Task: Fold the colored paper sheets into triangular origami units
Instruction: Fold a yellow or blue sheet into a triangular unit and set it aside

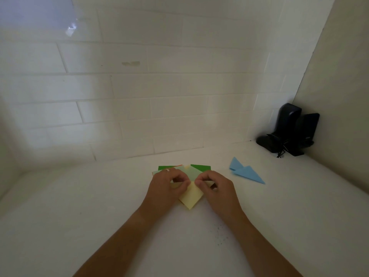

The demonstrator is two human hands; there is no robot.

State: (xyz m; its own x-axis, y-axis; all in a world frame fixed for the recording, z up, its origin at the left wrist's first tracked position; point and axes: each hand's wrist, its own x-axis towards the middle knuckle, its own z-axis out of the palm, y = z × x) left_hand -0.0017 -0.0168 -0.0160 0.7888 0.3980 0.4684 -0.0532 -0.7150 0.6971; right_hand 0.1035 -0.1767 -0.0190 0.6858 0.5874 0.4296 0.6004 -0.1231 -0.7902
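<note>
Two blue triangles [246,171] lie finished on the white table [79,216], off to the right and well apart from the work, overlapping each other at one corner. They look like completed units, so the task seems to be underway rather than near its end. Both hands are busy on a pale yellow sheet [190,195] in the middle of the table, already folded into a shape whose point faces the person. The left hand [166,188] has a narrow grip, fingers curled and pinching the upper left edge of the yellow paper. The right hand [216,186] mirrors it, thumb and fingers pinching the upper right edge, and the two sets of fingertips sit very close at the centre line. My reading is that a pair of top flaps is being folded or creased toward the middle, a mid-way step for this unit, though the hands hide the exact fold. Just behind the hands, partly covered by them, is a small stack of unfolded sheets [200,167]: dark green, light green, a sliver of orange and a hint of yellow show. Those sheets are what is left. A pair of dark speakers [289,128] stands in the far right corner by the tiled wall [139,86].
</note>
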